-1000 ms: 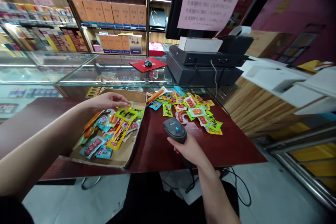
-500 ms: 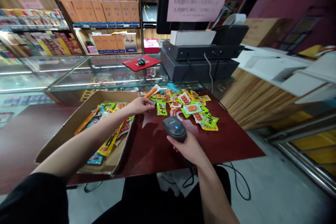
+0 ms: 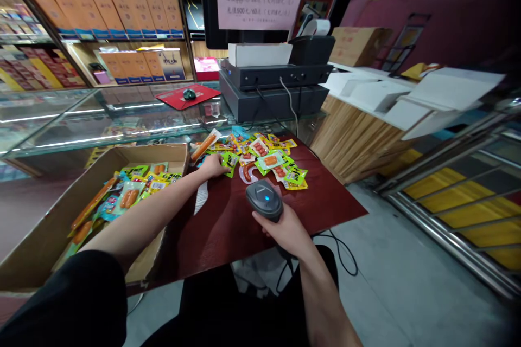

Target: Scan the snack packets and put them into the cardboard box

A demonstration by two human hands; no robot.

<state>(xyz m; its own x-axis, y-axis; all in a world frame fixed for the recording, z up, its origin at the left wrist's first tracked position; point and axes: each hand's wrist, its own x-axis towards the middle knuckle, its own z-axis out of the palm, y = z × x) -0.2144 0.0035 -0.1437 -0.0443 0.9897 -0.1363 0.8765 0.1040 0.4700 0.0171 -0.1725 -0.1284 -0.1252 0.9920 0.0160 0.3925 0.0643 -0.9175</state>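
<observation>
My right hand (image 3: 288, 227) is wrapped round the handle of a dark grey barcode scanner (image 3: 264, 199) with a blue light on top. The scanner's head points over the table at a heap of small wrapped snacks. My left hand (image 3: 214, 165) has its fingers closed at the left edge of a green snack packet (image 3: 231, 162); the fingertips are partly hidden. Just behind it lies a long wrapped sausage (image 3: 204, 145). A curved sausage in clear wrap (image 3: 246, 172) rests at the front of the heap. Under my left forearm stands an open cardboard box (image 3: 157, 156) with several more packets.
The dark red table (image 3: 228, 233) meets a glass display counter (image 3: 134, 111) behind. On the counter are a mouse (image 3: 189, 94) on a red pad and a cash drawer (image 3: 268, 98) with a monitor above. A metal railing (image 3: 456, 238) stands right; a cable hangs below the table.
My left hand has reached the green packet and its fingers have closed at its edge. The whole view has swung right. My right hand still holds the scanner.
</observation>
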